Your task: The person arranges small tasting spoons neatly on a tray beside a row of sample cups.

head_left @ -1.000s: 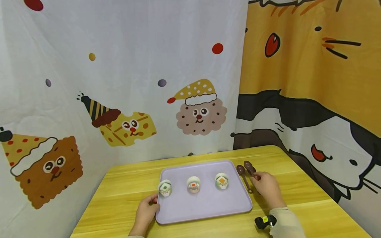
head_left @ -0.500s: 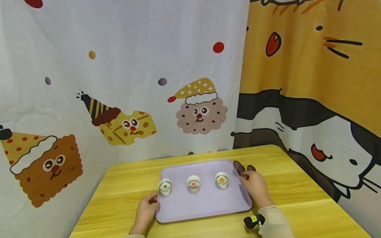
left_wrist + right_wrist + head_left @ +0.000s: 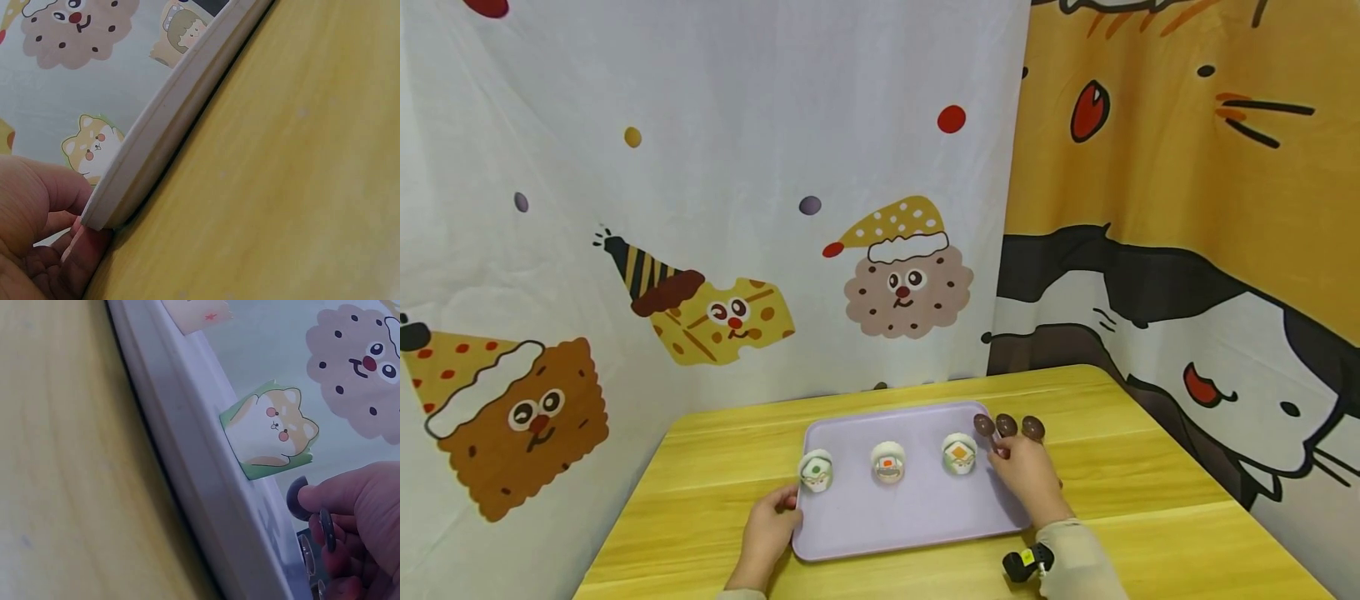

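Observation:
My left hand (image 3: 767,525) grips the left edge of the lilac tray (image 3: 917,523); the left wrist view shows its fingers (image 3: 62,194) at the tray's corner. My right hand (image 3: 1026,475) pinches a brown spoon (image 3: 983,425) over the tray's right edge. Two more brown spoons show their bowls beside it, one at the rim (image 3: 1006,425) and another farther right (image 3: 1033,428); their handles are hidden behind the hand. Three small decorated cups stand in a row on the tray: left cup (image 3: 816,472), middle cup (image 3: 888,463), right cup (image 3: 959,455).
The tray lies on a yellow wood-grain table (image 3: 1120,475). A patterned curtain (image 3: 737,167) with cartoon biscuits and cheese hangs behind it, and an animal-print curtain (image 3: 1150,208) hangs at the right. A black device (image 3: 1028,563) is worn at the right wrist.
My right hand has moved left from the table to the tray's right edge, bringing a brown spoon over the tray. The left hand, tray and cups have stayed in place.

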Demonstrator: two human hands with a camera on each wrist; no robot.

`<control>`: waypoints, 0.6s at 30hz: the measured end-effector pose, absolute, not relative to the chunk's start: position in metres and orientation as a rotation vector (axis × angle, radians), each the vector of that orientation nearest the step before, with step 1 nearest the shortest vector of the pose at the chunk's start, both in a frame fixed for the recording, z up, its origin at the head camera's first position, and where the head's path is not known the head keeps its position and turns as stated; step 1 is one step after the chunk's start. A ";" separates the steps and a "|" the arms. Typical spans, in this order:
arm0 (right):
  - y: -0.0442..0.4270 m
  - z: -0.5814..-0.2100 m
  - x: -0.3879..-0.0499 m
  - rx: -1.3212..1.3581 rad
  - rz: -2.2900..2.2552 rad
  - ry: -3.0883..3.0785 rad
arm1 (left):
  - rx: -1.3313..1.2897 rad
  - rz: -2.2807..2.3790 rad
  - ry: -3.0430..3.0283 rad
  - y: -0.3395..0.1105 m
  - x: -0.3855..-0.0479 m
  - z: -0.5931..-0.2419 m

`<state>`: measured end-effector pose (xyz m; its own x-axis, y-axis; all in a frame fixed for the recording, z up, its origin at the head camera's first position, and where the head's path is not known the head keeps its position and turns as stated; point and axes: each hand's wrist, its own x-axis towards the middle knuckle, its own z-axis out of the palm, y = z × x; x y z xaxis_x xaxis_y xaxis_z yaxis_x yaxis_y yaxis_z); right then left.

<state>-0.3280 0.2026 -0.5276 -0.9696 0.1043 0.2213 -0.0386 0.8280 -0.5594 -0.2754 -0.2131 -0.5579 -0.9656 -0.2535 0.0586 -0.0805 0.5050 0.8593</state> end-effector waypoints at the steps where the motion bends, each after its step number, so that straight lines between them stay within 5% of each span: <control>1: 0.202 -0.528 -0.328 -0.048 0.844 -2.774 | 0.290 -1.451 -2.568 -0.213 -0.276 -0.558; 18: 0.200 -0.536 -0.328 -0.056 0.753 -2.868 | 0.284 -1.448 -2.565 -0.213 -0.276 -0.559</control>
<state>-0.3283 0.1995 -0.5360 -0.9840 0.0804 0.1592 -0.0082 0.8712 -0.4908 -0.2762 -0.2131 -0.5587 -0.9650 -0.2541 0.0645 -0.0761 0.5069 0.8587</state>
